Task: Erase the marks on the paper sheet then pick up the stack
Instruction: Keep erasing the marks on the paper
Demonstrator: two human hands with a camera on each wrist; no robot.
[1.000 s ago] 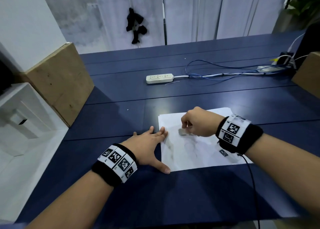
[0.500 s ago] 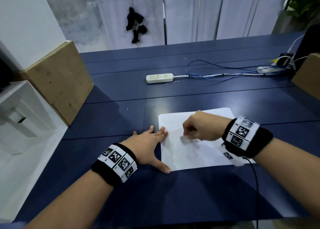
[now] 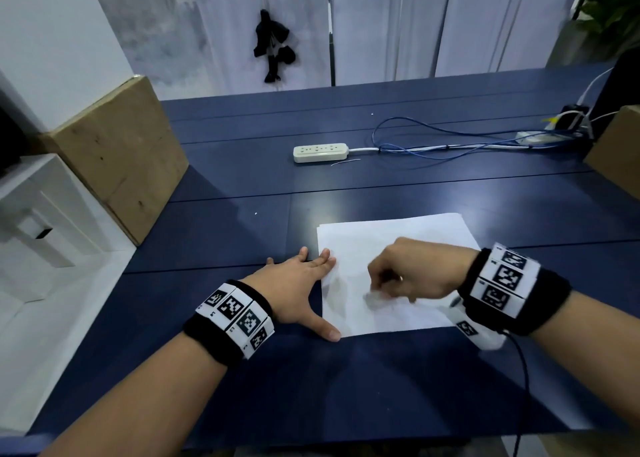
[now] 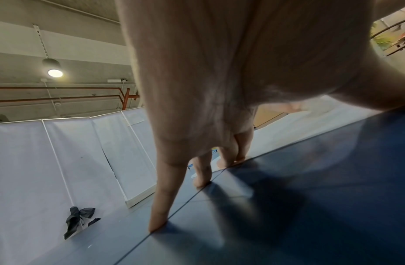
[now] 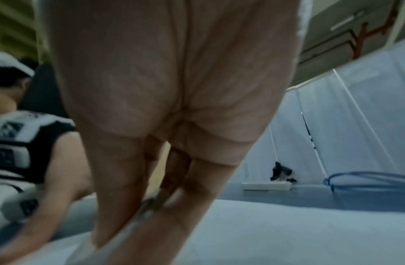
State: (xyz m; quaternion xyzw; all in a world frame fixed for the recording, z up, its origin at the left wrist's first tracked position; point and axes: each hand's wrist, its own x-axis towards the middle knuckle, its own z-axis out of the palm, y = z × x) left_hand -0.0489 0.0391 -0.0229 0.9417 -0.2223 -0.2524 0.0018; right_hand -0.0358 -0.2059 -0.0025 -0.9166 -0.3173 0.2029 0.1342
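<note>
Paper stack [image 3: 391, 238] lies flat on the blue table [image 3: 346, 380], near edge toward me; faint grey marks [image 3: 375, 301] under my right hand [image 3: 415, 273], which pinches a small eraser [image 5: 155, 200], blurred. Left hand [image 3: 294, 283] spread flat, fingertips [image 3: 327, 257] on the sheet's left edge. My judgement: short strokes away from the pinned edge, light pressure, so the top sheet doesn't buckle.

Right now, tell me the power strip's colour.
The power strip is off-white, clearest in the head view.
</note>
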